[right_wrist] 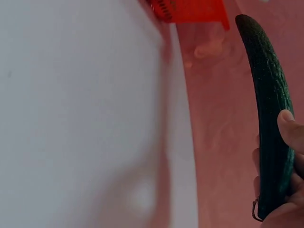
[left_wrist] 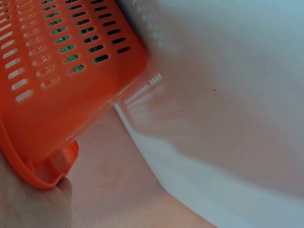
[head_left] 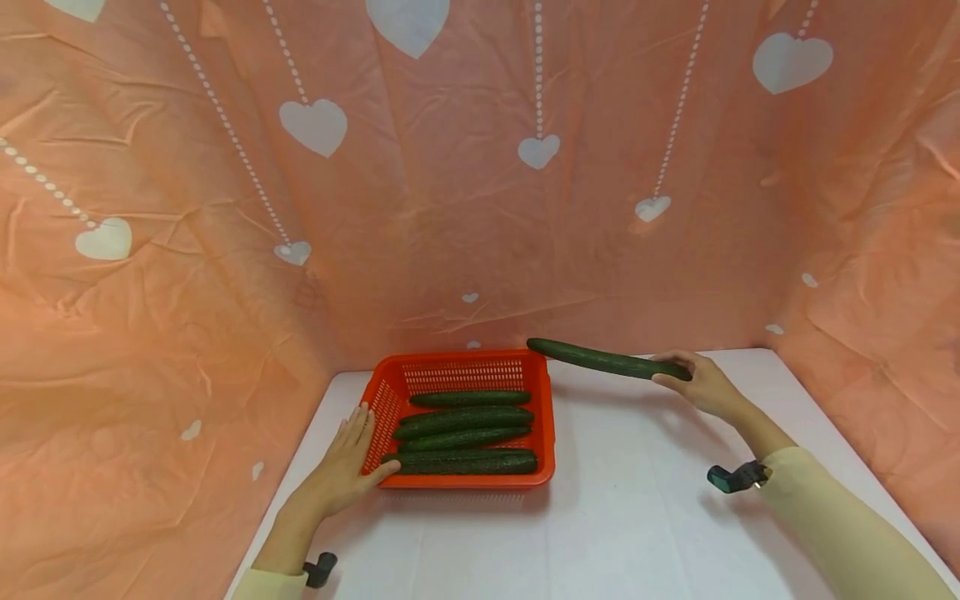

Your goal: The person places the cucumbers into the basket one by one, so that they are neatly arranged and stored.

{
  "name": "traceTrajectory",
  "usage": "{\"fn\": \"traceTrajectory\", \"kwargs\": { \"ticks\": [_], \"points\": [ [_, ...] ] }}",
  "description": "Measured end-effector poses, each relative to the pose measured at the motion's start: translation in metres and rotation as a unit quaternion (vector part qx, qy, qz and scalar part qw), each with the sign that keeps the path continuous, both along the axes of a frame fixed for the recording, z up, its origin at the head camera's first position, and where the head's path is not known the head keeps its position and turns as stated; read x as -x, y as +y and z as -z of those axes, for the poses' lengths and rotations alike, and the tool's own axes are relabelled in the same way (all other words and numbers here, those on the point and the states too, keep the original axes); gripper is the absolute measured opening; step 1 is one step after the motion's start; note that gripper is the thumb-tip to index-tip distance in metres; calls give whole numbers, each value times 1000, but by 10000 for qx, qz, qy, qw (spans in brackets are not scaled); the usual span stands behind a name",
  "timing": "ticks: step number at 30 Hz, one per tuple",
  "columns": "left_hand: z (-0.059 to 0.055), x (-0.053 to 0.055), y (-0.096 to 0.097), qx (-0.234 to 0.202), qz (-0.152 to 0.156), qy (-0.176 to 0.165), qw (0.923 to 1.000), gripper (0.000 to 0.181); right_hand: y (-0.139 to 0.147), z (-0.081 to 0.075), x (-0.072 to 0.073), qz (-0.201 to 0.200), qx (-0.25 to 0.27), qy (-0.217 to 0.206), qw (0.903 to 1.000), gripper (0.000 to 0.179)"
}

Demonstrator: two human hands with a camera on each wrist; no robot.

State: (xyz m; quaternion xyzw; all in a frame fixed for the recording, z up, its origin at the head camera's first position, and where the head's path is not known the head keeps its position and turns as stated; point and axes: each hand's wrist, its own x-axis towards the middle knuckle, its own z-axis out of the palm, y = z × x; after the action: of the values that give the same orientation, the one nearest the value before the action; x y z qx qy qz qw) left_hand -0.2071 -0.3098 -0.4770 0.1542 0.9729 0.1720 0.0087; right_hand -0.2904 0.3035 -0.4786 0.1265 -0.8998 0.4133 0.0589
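Note:
A red plastic basket point(head_left: 547, 417) stands on the white table, with several dark green cucumbers point(head_left: 465, 418) lying side by side in it. At the basket's left rim rests my left hand point(head_left: 339, 471), fingers straight and thumb spread toward the front corner; the left wrist view shows the hand point(left_wrist: 31, 202) against the rim. My right hand point(head_left: 705, 385) grips one long cucumber point(head_left: 600, 358) by its right end, above the table. That cucumber's far tip reaches the basket's back right corner. In the right wrist view, the thumb lies along the cucumber point(right_wrist: 270, 95) and fingers wrap behind it.
The white table point(head_left: 630, 517) extends to the right and front of the basket. Orange cloth point(head_left: 450, 250) with white hearts hangs behind and on both sides. A dark wrist camera point(head_left: 738, 477) sits on the right wrist, another point(head_left: 321, 570) on the left.

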Motion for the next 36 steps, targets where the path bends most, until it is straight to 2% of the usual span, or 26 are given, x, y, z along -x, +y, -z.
{"fn": "traceTrajectory", "kwargs": {
  "ticks": [6,14,24,28,36],
  "points": [
    [0,0,0,-13,-28,-39,10000,107,-21,-16,-1,-153,16,24,9999,44],
    [1,1,-1,-10,-6,-15,10000,107,-66,-27,3,-475,135,44,9988,43],
    [1,0,-1,2,-10,12,10000,107,-128,-26,10,-847,411,126,9955,35],
    [2,0,-2,46,14,54,10000,106,-150,-25,13,-871,523,80,9948,35],
    [2,-1,-4,-6,49,72,10000,106,-190,-22,19,-952,439,271,9941,35]
  ]
}}
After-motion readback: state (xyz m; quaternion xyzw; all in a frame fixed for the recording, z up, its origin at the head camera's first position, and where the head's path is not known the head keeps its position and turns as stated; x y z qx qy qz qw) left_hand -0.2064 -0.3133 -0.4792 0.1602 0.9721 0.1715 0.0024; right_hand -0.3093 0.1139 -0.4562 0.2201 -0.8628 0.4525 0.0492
